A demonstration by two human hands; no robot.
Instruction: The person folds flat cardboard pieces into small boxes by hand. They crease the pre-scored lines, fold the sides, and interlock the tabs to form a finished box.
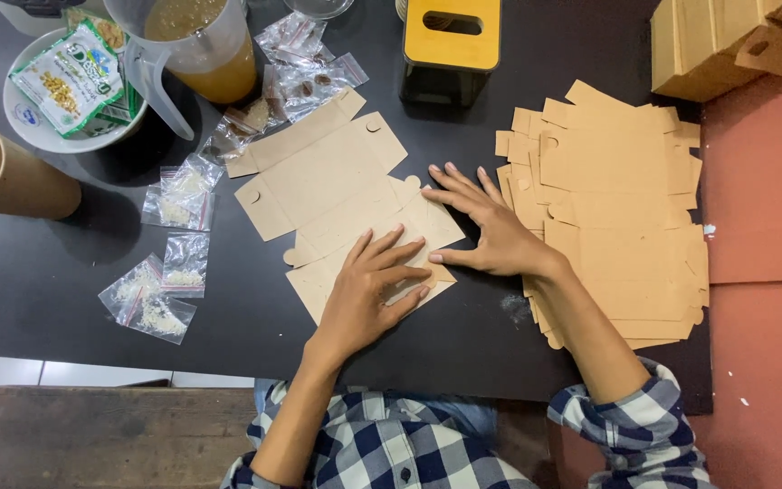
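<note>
Black tabletop (38,281) carries a flat kraft box blank (328,177) at its middle, with a stack of blanks (617,181) to the right. Left hand (368,290) and right hand (491,231) press flat on the blank's near flap, fingers spread apart. Small clear bags (169,272), perhaps holding grains, lie left.

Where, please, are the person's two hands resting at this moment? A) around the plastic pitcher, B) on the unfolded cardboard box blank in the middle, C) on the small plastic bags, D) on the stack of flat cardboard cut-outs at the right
B: the left hand and the right hand both lie flat on the unfolded cardboard box blank, fingers spread, holding nothing.
</note>
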